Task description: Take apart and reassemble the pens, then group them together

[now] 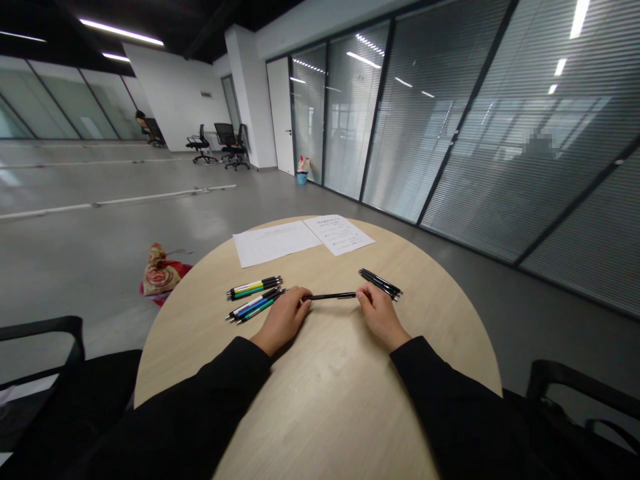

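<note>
- The desk [330, 400] spreads beneath your fingers; its flat top could let a pen roll if you release it off balance.
- Two chairs, left [45, 325] and right [590, 388], flank your forearms, well apart from your fingers.
- Two printed sheets, the left sheet [275, 243] and the right sheet [340, 235], lie beyond your fingers, outside their working space.
- Your left hand [287, 317] crowds the two coloured pen groups, upper [254, 285] and lower [253, 309], beside its fingers; a sideways sweep could scatter them.
- Your right hand [383, 313] sits against or just beside the dark pens [379, 281]; its knuckles could nudge them out of line.
- The black pen [333, 295] spans the gap between your hands. Your left fingers close on one end, your right thumb and finger pinch the other; uneven pulling could make it slip.
</note>
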A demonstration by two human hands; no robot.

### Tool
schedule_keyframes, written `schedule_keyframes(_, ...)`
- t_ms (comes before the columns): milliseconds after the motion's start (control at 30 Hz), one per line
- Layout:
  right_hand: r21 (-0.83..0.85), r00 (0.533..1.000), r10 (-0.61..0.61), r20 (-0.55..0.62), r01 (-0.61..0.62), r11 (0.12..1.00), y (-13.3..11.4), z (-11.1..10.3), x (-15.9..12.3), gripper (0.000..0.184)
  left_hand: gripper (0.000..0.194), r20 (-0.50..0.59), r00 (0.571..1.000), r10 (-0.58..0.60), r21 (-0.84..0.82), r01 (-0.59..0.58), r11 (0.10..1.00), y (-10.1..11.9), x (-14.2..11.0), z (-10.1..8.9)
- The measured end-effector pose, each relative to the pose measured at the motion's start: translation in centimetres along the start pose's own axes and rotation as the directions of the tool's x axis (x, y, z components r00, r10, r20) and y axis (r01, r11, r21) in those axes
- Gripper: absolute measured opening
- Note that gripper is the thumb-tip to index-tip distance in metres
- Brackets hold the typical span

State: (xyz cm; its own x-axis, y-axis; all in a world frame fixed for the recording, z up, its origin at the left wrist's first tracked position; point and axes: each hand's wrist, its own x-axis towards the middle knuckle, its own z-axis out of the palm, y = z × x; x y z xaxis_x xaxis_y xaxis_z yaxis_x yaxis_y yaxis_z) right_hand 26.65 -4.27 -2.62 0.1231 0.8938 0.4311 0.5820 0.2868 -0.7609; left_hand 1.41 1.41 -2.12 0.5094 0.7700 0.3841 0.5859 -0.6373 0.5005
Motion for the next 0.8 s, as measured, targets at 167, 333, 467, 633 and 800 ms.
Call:
schedule_keyframes(167,-0.002,1.000,-0.004,0.003,0.004,1.000,0.00,-0.04,0.00,0.021,0.017,0.009,1.000,-0.001,0.010,0.001,1.000,0.04,0.06,-0.03)
schedule_keyframes(333,-0.008,1.000,-0.008,0.001,0.008,1.000,-0.09,-0.06,-0.06,0.022,0.017,0.008,1.000,0.001,0.011,-0.001,1.000,0.05,0.03,-0.03)
schedule_keyframes(467,-0.020,1.000,-0.018,0.005,0.019,1.000,-0.22,-0.08,-0.05,0.025,0.017,0.010,1.000,-0.002,0.013,0.002,1.000,0.04,-0.02,-0.02)
schedule_keyframes(633,-0.020,1.000,-0.019,0.007,0.019,1.000,-0.21,-0.09,0.00,0.028,0.017,0.002,1.000,0.002,0.010,-0.002,1.000,0.21,-0.02,-0.12)
schedule_keyframes(800,-0.023,1.000,-0.021,0.017,0.021,1.000,-0.09,-0.10,-0.02,0.030,0.017,-0.002,1.000,0.012,0.001,-0.012,1.000,0.14,-0.01,-0.08)
